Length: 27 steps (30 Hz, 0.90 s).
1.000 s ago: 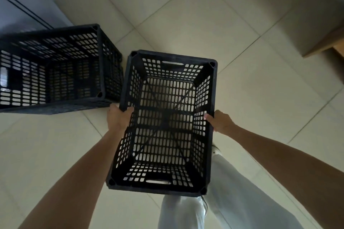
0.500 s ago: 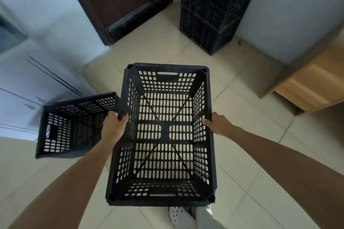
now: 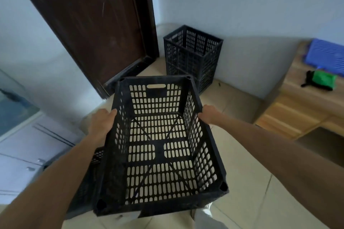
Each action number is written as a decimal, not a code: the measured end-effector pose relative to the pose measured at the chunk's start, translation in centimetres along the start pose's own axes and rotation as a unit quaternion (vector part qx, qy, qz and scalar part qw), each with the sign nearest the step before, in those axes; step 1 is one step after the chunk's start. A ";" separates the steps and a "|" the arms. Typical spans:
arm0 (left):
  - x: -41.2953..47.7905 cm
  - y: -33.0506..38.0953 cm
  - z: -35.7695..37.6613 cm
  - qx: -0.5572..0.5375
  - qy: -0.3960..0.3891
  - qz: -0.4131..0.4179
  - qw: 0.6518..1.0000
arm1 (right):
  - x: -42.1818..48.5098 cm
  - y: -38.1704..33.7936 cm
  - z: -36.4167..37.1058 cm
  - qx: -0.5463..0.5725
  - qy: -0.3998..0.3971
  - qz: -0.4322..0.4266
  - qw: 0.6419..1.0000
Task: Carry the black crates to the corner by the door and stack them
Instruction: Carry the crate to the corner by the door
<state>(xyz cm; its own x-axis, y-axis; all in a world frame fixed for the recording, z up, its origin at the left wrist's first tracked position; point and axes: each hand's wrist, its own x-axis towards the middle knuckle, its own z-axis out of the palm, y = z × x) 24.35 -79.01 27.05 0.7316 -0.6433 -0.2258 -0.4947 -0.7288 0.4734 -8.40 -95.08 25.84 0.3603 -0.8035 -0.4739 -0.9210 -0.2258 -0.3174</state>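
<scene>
Two hands hold the carried crate point(image 3: 160, 151) off the floor, open top up, before the door point(image 3: 89, 24): left hand point(image 3: 101, 122) and right hand point(image 3: 208, 115) each curl their fingers over a long side rim. Its long axis runs away from the person, far end pointing at the stacked crates point(image 3: 193, 55) just right of the door, near but apart. Neither hand looks nearer them, so the move is probably forward and up.

no readable text anywhere — no labels, no brands, no numbers, no signs
</scene>
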 end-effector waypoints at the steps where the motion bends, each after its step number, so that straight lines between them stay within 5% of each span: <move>1: 1.2 1.5 -0.2 -0.003 0.003 0.005 1.000 | 1.1 -0.1 -1.4 0.002 0.004 -0.006 1.000; 15: 18.9 19.1 -2.3 0.001 -0.018 0.015 1.000 | 20.3 -0.2 -21.0 -0.050 0.033 -0.034 0.998; 27: 44.6 36.2 -0.7 0.022 -0.101 0.098 0.990 | 41.2 -1.6 -34.2 -0.048 0.057 0.029 0.997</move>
<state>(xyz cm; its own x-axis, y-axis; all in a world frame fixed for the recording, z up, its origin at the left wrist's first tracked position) 39.42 -133.95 34.72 0.5122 -0.8044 -0.3008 -0.6416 -0.5913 0.4886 2.84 -146.68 34.90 0.2923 -0.8730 -0.3904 -0.9515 -0.2245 -0.2104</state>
